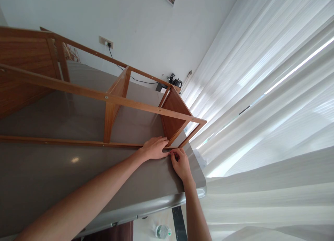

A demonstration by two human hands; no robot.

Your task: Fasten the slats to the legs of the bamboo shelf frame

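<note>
Bare left forearm [86,195] extended from the lower left nearest the camera, and the bare right forearm [195,206] rose from the lower right. Left hand [156,148] was found draped over the narrow brown wooden lower rail [125,144], its fingers lying toward the corner and its thumb below the rail; whether it was gripping or merely resting could not be told. Right hand [180,163] was pinched, thumb and forefinger closed just beside the left thumb on a slim metallic piece [169,150], too small to identify with certainty.

The rail belonged to a long, open brown wooden shelf frame [133,103], which lay on its side across a glossy grey tabletop [146,178] with a rounded corner. Both hands were at the frame's right end, near a reddish-brown wooden shelf panel [174,110]. A second brown wooden divider [120,86] stood midway along, and a broad slatted-looking wooden panel [26,67] occupied the left end. Small round fastener heads were noted along the upper near rail.

Below the table edge, a clear plastic bottle with green markings [162,231] was observed on the pale floor, beside a black strip [179,222]. Long white pleated curtains [273,129] covered the right side. On the white wall beyond, a wall socket [105,42] held plugs, with a black cord [135,79] running from it.
</note>
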